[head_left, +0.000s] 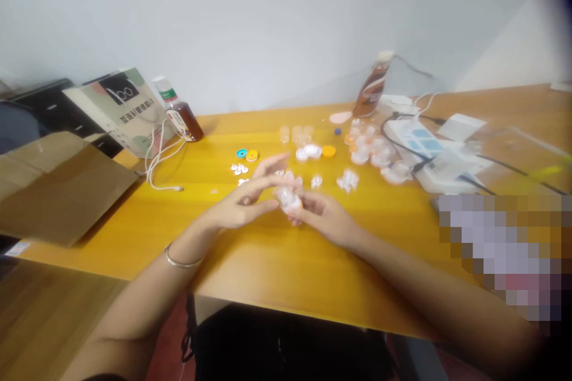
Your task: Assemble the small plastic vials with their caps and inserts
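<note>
Above the near middle of the table, my right hand grips a small clear plastic piece with a bit of orange at its edge; blur hides its exact kind. Close by on its left is my left hand, fingers stretched and apart, thumb pointing at the piece. Whether the thumb touches it I cannot tell. Beyond the hands lie small pinkish-white parts, a cluster of clear bits and white pieces. Blue and yellow round caps sit side by side farther back.
Several clear cups and an orange cap stand farther back. Clear domed pieces are heaped at right, beside a power strip with cables. A drink bottle, brown bottle, white cable and cardboard box flank the area.
</note>
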`<action>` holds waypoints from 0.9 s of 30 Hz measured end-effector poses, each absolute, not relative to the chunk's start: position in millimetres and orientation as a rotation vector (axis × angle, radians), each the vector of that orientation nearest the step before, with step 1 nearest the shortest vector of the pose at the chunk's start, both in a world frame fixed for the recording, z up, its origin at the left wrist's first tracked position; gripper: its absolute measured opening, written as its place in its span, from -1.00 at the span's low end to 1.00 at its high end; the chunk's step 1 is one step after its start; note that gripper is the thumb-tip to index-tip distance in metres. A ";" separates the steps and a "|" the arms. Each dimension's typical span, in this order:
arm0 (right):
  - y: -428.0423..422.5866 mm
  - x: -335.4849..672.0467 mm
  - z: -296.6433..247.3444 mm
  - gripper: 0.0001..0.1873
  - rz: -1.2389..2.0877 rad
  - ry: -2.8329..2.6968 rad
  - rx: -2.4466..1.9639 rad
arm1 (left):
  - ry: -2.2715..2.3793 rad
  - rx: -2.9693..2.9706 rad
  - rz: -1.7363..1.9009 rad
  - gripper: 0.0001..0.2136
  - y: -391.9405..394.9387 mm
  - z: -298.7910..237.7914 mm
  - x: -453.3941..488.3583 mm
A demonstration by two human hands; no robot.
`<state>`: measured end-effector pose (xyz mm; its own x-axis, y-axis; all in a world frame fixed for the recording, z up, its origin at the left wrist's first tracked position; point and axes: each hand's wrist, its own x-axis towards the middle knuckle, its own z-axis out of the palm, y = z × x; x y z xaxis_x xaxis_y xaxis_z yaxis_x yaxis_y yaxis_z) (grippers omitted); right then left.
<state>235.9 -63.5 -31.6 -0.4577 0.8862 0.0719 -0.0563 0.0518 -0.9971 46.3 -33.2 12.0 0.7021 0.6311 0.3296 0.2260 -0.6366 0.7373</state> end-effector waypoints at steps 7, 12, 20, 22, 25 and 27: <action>-64.0 236.0 -32.1 -0.78 1.461 -1.569 -0.900 | 0.908 2.274 0.712 -0.85 -31.8 8.9 47.1; -61.3 239.4 -33.5 -0.75 1.454 -1.592 -0.874 | 0.617 2.245 0.755 -0.69 -32.8 13.3 47.2; -62.7 239.9 -37.0 -0.74 1.192 -1.730 -0.967 | 0.982 2.200 0.719 -0.76 -33.1 1.6 54.0; -63.7 240.1 -37.2 -0.74 1.192 -1.746 -0.965 | 0.963 2.167 0.781 -0.77 -35.5 0.4 55.7; -65.4 239.6 -36.1 -0.73 1.269 -1.722 -0.933 | 0.877 2.110 0.853 -0.78 -38.2 -0.8 57.3; -66.1 238.8 -34.6 -0.72 1.292 -1.682 -0.911 | 0.791 2.011 0.896 -0.79 -37.2 -2.3 57.7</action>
<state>238.8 -66.1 -34.6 -0.4118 0.8953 0.1698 0.0668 0.2155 -0.9742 57.7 -37.2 -2.3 0.5577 0.7681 0.3147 0.2177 -0.5013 0.8375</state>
